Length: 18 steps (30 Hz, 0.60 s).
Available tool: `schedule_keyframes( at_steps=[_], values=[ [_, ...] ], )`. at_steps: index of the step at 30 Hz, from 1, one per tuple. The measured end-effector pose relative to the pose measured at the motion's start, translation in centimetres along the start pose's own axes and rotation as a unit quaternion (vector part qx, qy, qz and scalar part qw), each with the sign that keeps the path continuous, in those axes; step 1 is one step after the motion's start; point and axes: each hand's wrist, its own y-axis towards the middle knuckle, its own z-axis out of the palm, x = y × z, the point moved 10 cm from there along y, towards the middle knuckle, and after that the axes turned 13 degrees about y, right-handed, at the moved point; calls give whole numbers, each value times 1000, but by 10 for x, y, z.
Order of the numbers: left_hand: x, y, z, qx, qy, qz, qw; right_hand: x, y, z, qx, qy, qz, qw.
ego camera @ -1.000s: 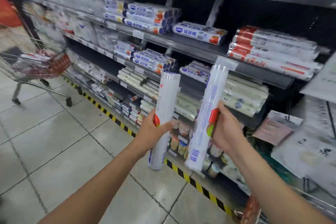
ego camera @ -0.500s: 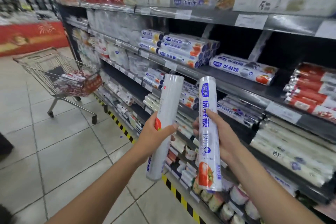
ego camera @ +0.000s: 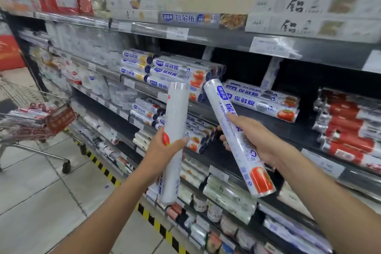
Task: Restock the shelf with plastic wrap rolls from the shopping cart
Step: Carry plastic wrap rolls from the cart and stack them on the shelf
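Item 1: left roll [ego camera: 177,109] of plastic wrap. White, with a red patch at mid-length and blue print near its lower end. Held close to upright in front of the shelving, clear of it, upper end level with the shelf [ego camera: 303,130] that carries the blue-labelled stock.
Grip: left hand [ego camera: 162,146] wraps the roll at its middle, thumb across the near side, fingers curled round the far side.

Item 2: right roll [ego camera: 221,99] of plastic wrap. White, blue logo and characters at the upper end, red tomato picture at the lower end. Tilted, upper end leaning left and away towards the shelf, lower end near and right. Its top is close beside the top of the left roll; they do not touch.
Grip: right hand [ego camera: 257,138] closes round the middle from the right, fingers curled over the label.

Item 3: stacked rolls [ego camera: 179,72], same blue label, piled on the shelf to the far left of both held rolls.

Item 4: lying rolls [ego camera: 261,99], same label, flat on the shelf just beyond the right hand.

Item 5: red-labelled rolls [ego camera: 350,128], stacked at far right on the same shelf.

Item 6: foil boxes [ego camera: 309,4], top shelf, blurred.

Item 7: shopping cart [ego camera: 20,95], wire, at left on the tiled floor [ego camera: 41,202], well apart from the hands, with more rolls inside.

Item 8: yellow-and-black tape [ego camera: 160,227] on the floor along the foot of the shelving.
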Motion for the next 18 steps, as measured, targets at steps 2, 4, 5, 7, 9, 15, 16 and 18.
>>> schedule_keyframes(
  at_steps=[2,4,5,7,9,15,16,18],
  values=[
    [2,25,6,14,-12,-4,1000,33,14,-18,-39,-190,-51,980],
    [4,49,11,29,-32,-9,999,64,26,-26,-51,-330,-96,938],
    [4,60,13,34,-42,-10,999,76,35,-30,-56,-384,-114,915],
    [2,81,15,43,-60,-11,997,96,55,-38,-69,-491,-146,856],
    [1,101,17,57,-91,-15,994,101,78,-48,-84,-573,-155,800],
    [-5,154,19,116,-216,-19,969,83,124,-73,-130,-621,-148,758],
    [-6,162,20,128,-240,-19,962,81,127,-74,-145,-620,-156,755],
    [-7,174,23,152,-286,-27,946,78,131,-73,-172,-639,-187,726]
  ],
)
